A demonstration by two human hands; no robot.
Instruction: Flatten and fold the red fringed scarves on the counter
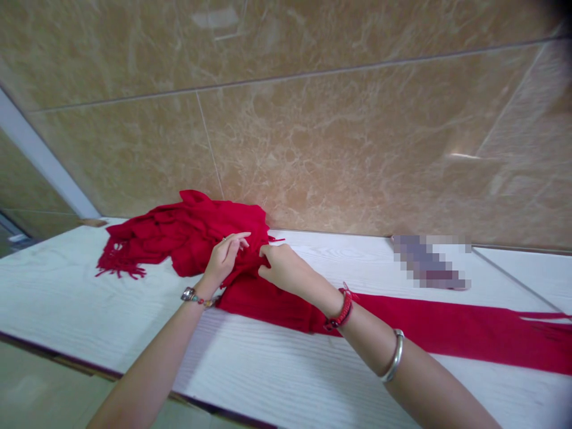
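Observation:
A red fringed scarf (384,316) lies on the white wood-grain table. Its right part is spread in a long flat strip, while its left part is bunched into a loose heap (192,232) with fringe hanging at the left end. Over the heap's right side is my left hand (226,257), its fingers stretched out at the fabric. My right hand (286,269) is closed beside it, thumb and fingers pinching the red cloth where the heap meets the flat strip. The exact pinched edge is hidden.
The white tabletop (111,322) runs along a brown marble-tiled wall (339,155). A pixelated flat object (426,262) lies near the wall at the right, and a thin cord (518,280) is beside it. The table's front edge crosses the lower left.

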